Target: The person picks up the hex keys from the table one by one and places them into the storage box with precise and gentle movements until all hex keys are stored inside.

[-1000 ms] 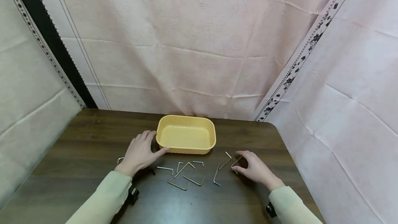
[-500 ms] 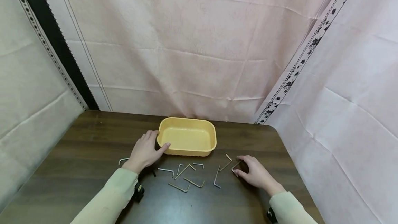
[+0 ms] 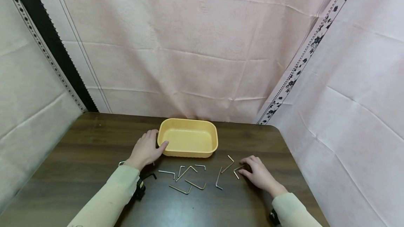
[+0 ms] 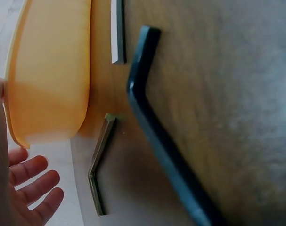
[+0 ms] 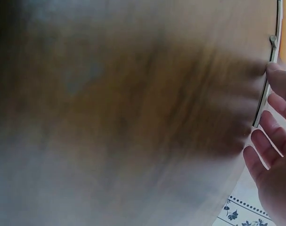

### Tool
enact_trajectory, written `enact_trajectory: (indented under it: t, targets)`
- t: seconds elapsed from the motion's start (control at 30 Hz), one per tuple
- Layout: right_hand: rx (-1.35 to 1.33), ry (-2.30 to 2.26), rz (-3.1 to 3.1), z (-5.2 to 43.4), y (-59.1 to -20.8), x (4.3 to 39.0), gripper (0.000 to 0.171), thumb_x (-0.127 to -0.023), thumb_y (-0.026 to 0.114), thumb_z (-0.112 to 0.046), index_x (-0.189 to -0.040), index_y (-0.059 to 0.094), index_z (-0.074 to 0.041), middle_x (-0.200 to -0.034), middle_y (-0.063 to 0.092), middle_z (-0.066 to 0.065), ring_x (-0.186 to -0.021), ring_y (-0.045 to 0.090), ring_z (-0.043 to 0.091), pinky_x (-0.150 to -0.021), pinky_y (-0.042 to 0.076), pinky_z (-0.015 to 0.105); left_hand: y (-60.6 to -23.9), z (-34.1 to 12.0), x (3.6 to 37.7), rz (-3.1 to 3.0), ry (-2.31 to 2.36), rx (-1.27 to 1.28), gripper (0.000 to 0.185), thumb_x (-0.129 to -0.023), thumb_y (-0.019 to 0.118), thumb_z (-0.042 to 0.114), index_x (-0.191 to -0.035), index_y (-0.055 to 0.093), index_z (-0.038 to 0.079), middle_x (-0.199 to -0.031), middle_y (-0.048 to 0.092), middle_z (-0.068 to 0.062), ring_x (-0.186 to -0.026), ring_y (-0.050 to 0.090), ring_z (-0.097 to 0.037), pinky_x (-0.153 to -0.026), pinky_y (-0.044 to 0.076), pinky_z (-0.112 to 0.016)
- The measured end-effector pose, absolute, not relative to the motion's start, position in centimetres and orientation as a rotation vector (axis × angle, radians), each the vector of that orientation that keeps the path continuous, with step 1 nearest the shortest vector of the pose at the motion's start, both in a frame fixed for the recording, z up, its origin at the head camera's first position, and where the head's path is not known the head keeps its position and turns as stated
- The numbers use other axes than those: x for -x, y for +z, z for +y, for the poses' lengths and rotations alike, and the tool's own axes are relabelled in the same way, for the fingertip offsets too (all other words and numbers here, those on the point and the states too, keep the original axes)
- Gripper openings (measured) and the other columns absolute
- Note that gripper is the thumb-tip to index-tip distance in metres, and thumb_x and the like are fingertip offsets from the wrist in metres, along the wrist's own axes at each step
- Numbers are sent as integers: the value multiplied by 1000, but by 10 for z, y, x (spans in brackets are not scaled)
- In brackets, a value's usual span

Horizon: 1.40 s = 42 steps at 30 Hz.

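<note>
Hex key (image 3: pixel 236 174) between right hand's (image 3: pixel 258 173) fingertips

I have my left hand (image 3: pixel 145 151) with thumb spread from fingers; my right hand (image 3: pixel 259 173) makes a pinch.

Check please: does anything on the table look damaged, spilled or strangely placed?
No damage or spill shows. One black hex key, by the left sleeve, looks odd: the other hex keys are silver or golden.
</note>
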State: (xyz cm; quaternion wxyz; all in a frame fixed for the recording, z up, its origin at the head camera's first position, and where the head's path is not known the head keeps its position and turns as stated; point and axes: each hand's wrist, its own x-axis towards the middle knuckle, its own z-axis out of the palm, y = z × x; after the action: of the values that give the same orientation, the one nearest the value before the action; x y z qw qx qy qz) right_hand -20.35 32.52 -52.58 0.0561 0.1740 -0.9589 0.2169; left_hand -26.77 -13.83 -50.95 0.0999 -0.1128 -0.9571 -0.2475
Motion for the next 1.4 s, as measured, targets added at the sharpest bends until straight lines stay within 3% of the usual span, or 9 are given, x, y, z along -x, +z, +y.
enact_trajectory:
  t: [0.2, 0.47, 0.87, 1.1, 1.4]
  targets:
    - [-547, 632, -2898, 325, -526, 205, 15, -84, 76, -21, -95, 65, -21, -96, 54, -6, -96, 47, 19, -86, 38, 44, -508, -138, 270, -2879, -643, 349, 67, -93, 44, 59, -119, 53, -2, -107, 54, -17, -99, 51, -35, -88, 40, -54]
    - [-599, 558, -2848, 321, -526, 210, 16, -84, 74, -13, -88, 61, -22, -89, 50, -6, -89, 46, 20, -78, 35, 43, -505, -137, 266, -2930, -674, 306, 45, -96, 45, 38, -111, 55, -4, -101, 52, -15, -95, 46, -33, -85, 34, -51]
    - [-599, 508, -2860, 319, -524, 211, 16, -85, 72, -13, -83, 58, -19, -84, 49, -6, -83, 46, 20, -74, 35, 40, -505, -139, 267, -2909, -590, 316, 43, -92, 47, 35, -107, 55, -5, -100, 52, -15, -94, 46, -32, -86, 35, -49]
    - [-554, 452, -2882, 321, -522, 214, 14, -87, 69, -11, -82, 57, -16, -82, 51, -6, -82, 48, 21, -76, 37, 40, -507, -137, 267, -2944, -613, 319, 46, -94, 44, 35, -112, 53, -6, -104, 52, -17, -97, 46, -34, -89, 34, -51]
    - [-542, 446, -2681, 308, -488, 245, 8, -90, 66, -8, -87, 59, -9, -83, 55, 0, -79, 49, 23, -74, 39, 42, -515, -132, 264, -2944, -628, 301, 44, -92, 43, 33, -111, 55, -6, -101, 53, -16, -96, 47, -33, -88, 35, -51]
